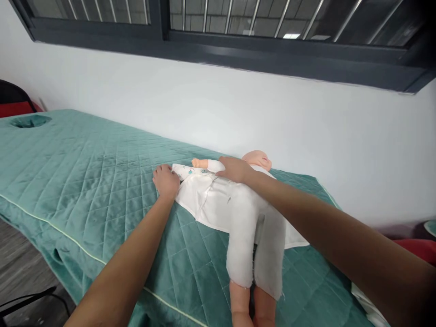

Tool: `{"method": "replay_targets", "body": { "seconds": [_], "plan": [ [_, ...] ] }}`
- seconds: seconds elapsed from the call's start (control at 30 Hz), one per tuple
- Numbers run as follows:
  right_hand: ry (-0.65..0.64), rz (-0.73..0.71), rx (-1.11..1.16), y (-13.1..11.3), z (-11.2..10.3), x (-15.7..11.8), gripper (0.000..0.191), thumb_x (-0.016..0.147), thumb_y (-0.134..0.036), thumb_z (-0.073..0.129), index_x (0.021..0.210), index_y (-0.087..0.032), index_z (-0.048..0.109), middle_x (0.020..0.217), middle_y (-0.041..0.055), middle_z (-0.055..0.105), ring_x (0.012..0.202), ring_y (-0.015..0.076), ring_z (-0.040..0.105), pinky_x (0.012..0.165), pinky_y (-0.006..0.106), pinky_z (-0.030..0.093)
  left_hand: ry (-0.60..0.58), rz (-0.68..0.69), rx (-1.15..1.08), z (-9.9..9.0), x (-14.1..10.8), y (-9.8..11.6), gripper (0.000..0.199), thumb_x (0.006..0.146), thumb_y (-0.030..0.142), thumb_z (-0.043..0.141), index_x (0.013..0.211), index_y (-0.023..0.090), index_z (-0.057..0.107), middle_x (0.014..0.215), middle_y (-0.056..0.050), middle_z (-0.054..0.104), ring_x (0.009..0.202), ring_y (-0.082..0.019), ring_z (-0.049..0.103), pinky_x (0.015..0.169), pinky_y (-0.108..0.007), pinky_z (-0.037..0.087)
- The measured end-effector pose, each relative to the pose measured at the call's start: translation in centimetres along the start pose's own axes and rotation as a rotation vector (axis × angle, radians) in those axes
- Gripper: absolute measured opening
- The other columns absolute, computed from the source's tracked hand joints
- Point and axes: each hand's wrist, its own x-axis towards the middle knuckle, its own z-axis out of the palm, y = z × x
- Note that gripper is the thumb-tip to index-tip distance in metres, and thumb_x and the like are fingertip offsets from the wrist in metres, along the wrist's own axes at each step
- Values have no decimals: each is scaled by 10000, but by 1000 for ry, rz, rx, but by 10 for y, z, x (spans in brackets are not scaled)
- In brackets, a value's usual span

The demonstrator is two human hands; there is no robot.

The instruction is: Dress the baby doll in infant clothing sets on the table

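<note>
A baby doll [241, 213] in white clothing lies on its back, with its bare feet toward me and its head [255, 158] near the wall. Beneath it is a spread white garment, whose small-patterned part [184, 171] reaches out to the left. My left hand [166, 181] is closed at the outer end of that patterned cloth; its fingertips are partly hidden. My right hand [235, 169] is wrapped over the doll's white-sleeved arm [214, 165], near the shoulder. The doll's small hand [196, 163] points left, above the patterned cloth.
A green quilted cover [102, 177] lies over the long bed, which has a face hole [30, 121] at its far left. The white wall [190, 104] and a dark-framed barred window [272, 54] stand behind. Folded cloth [368, 304] lies at the lower right, red items beyond.
</note>
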Motion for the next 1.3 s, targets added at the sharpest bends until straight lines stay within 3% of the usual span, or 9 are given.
{"method": "replay_targets", "body": {
  "seconds": [0.13, 0.27, 0.37, 0.43, 0.5, 0.6, 0.73, 1.03, 1.3],
  "plan": [
    [26, -5, 31, 3, 1, 0, 395, 846, -580, 577, 1077, -260, 584, 1097, 65, 718, 919, 286, 654, 684, 355, 451, -6, 249, -21, -4, -8, 8, 294, 904, 205, 491, 1171, 162, 607, 1269, -143, 606, 1251, -308, 484, 1053, -451, 381],
    [58, -25, 46, 5, 1, -1, 437, 857, -613, 563, 1100, -250, 587, 1128, 74, 710, 946, 286, 654, 689, 343, 449, -171, 599, -36, -2, -28, 29, 309, 947, 324, 485, 1160, 153, 630, 1237, -135, 631, 1246, -293, 491, 1094, -419, 360],
    [54, -38, 70, 7, 3, 0, 468, 865, -653, 536, 1103, -254, 593, 1095, 62, 716, 930, 275, 656, 688, 337, 448, -286, 697, -20, 7, -42, 51, 462, 912, 458, 556, 1246, 140, 591, 1302, -156, 594, 1293, -308, 456, 1110, -430, 347],
    [48, -39, 71, 8, 5, 1, 491, 869, -676, 512, 1106, -255, 599, 1090, 61, 717, 934, 278, 655, 690, 338, 444, -340, 652, 42, 16, -47, 63, 499, 889, 465, 589, 1275, 149, 575, 1314, -163, 587, 1294, -322, 450, 1072, -452, 374],
    [44, -41, 64, 9, 6, 2, 512, 872, -689, 494, 1123, -256, 603, 1107, 65, 714, 954, 286, 651, 701, 343, 443, -347, 587, 114, 24, -47, 69, 412, 905, 417, 571, 1231, 168, 606, 1283, -159, 611, 1277, -331, 460, 1021, -468, 397],
    [49, -52, 70, 10, 8, 1, 516, 882, -688, 481, 1145, -262, 607, 1123, 63, 711, 981, 288, 647, 723, 345, 446, -290, 474, 102, 33, -39, 67, 276, 945, 363, 502, 1064, 188, 679, 1174, -140, 668, 1206, -324, 519, 966, -459, 411],
    [57, -73, 86, 11, 6, -2, 504, 891, -683, 468, 1126, -262, 618, 1128, 62, 709, 984, 281, 644, 732, 341, 446, -234, 275, -8, 35, -28, 57, 303, 958, 376, 466, 944, 182, 699, 1076, -132, 698, 1060, -300, 603, 851, -395, 447],
    [-11, -71, -7, 20, 8, -10, 507, 889, -662, 474, 1171, -267, 622, 1210, 71, 693, 998, 286, 641, 730, 336, 430, -227, 165, -157, 30, -30, 50, 279, 939, 320, 457, 975, 201, 706, 974, -80, 747, 887, -236, 660, 724, -306, 441],
    [-70, -13, -102, 14, 5, -16, 473, 898, -632, 462, 1133, -258, 631, 1162, 81, 703, 973, 288, 649, 707, 340, 422, -188, 109, -264, 34, -26, 45, 192, 861, 212, 494, 862, 188, 684, 910, -66, 742, 839, -216, 655, 736, -302, 454]
  ]
}}
